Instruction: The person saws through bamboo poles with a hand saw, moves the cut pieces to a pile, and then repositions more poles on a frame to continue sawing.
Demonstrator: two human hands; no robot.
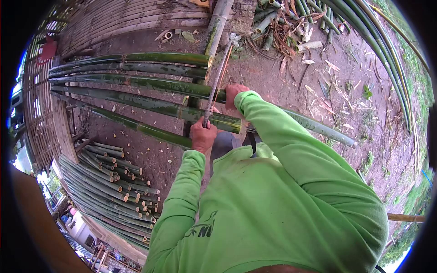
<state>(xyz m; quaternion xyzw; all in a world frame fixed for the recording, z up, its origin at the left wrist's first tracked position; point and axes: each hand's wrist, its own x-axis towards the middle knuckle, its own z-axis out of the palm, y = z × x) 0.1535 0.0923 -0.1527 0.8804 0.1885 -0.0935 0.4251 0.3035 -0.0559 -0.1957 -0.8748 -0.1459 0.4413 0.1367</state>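
My left hand (204,135) is closed around the lower end of a long, thin, dark rod-like tool (217,80), whose exact kind I cannot make out. It slants up and away across the bamboo. My right hand (235,94) is wrapped over a long green bamboo pole (314,123) that runs on past my right sleeve. Just below that pole lies a thicker bamboo pole (154,102), its cut end near my waist. More green bamboo poles (159,58) lie side by side farther up, and another (150,129) passes close to my left hand.
A big stack of cut bamboo (118,182) lies at lower left. Short offcuts (266,22) and dry scraps litter the dirt ground (291,68) at upper right. Long bent poles (384,43) stretch along the right. A slatted bamboo platform (132,18) stands at the top.
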